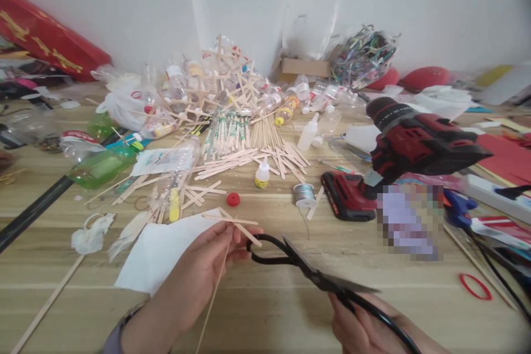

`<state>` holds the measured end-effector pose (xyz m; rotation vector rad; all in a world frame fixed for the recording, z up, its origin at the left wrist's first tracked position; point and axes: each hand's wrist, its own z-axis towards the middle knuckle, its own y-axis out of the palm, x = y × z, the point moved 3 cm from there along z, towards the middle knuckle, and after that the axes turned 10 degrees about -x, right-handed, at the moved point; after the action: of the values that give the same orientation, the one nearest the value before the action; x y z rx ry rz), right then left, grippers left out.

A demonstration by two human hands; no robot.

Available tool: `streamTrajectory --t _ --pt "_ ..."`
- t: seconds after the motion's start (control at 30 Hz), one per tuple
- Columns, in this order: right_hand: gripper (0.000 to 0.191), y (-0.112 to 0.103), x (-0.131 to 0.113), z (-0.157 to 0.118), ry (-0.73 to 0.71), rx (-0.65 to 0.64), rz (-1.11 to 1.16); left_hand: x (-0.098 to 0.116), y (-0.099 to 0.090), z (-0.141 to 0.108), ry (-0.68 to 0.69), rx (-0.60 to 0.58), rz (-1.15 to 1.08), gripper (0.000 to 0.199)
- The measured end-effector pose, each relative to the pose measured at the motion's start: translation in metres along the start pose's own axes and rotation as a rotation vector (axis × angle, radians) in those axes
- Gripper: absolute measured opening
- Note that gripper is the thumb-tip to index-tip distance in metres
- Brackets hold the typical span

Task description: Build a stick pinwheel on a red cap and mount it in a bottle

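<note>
My left hand (211, 249) is closed, pinching a small cross of flat wooden craft sticks (248, 233). A long thin wooden stick (213, 298) runs down from that grip toward the lower edge. My right hand (352, 323) is closed around black-handled scissors (317, 276), lower right of the left hand. One black handle loop reaches the left fingertips; whether they grip it too, I cannot tell. The blades stand apart. Beneath the left hand lies a white paper sheet (166, 254). A red bottle cap (233, 199) and a small glue bottle (262, 173) are just beyond.
A red cordless drill (423, 141) stands on its battery at right, beside a wire spool (305, 195). Craft sticks, skewers (266, 131) and plastic bottles pile up at the back. A green bottle (102, 167) lies left, and a red ring (475, 286) lies right.
</note>
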<state>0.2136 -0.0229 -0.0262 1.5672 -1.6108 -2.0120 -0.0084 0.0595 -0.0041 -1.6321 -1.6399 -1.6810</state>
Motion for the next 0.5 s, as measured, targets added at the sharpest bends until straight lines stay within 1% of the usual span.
streamTrajectory --t 0.03,0.1,0.13,0.17,0.2,0.23,0.27,0.3,0.37,0.4,0.5 --pt "0.04 0.0 0.002 0.005 -0.032 -0.006 0.03 -0.001 0.001 0.0 0.009 -0.004 -0.011 0.021" --pt "0.042 -0.001 0.001 0.013 -0.184 0.035 -0.003 -0.002 0.002 -0.001 0.028 -0.001 -0.034 0.02" --pt "0.04 -0.002 0.0 0.015 -0.246 0.089 -0.047 -0.002 0.002 -0.002 0.038 0.005 -0.046 0.02" --pt "0.034 -0.003 -0.001 0.017 -0.28 0.142 -0.078 -0.001 0.002 -0.002 0.046 0.013 -0.056 0.02" --pt "0.03 -0.003 0.0 0.018 -0.277 0.182 -0.095 0.0 0.002 -0.003 0.052 0.025 -0.061 0.019" --pt "0.034 -0.002 0.0 0.019 -0.259 0.203 -0.1 0.001 0.002 -0.004 0.06 0.04 -0.065 0.019" --pt "0.041 0.0 0.0 0.021 -0.243 0.194 -0.096 0.002 0.002 -0.004 0.067 0.055 -0.071 0.019" --pt "0.041 0.003 0.0 0.023 -0.245 0.165 -0.091 0.002 0.003 -0.005 0.069 0.062 -0.079 0.019" --pt "0.028 0.011 -0.005 0.029 -0.32 0.092 -0.094 0.0 0.007 -0.004 0.04 0.05 -0.103 0.022" --pt "0.026 0.014 -0.009 0.032 -0.373 0.069 -0.099 -0.001 0.009 -0.004 0.014 0.034 -0.115 0.024" --pt "0.034 0.014 -0.019 0.038 -0.485 0.083 -0.146 -0.005 0.014 -0.005 -0.036 -0.015 -0.102 0.029"
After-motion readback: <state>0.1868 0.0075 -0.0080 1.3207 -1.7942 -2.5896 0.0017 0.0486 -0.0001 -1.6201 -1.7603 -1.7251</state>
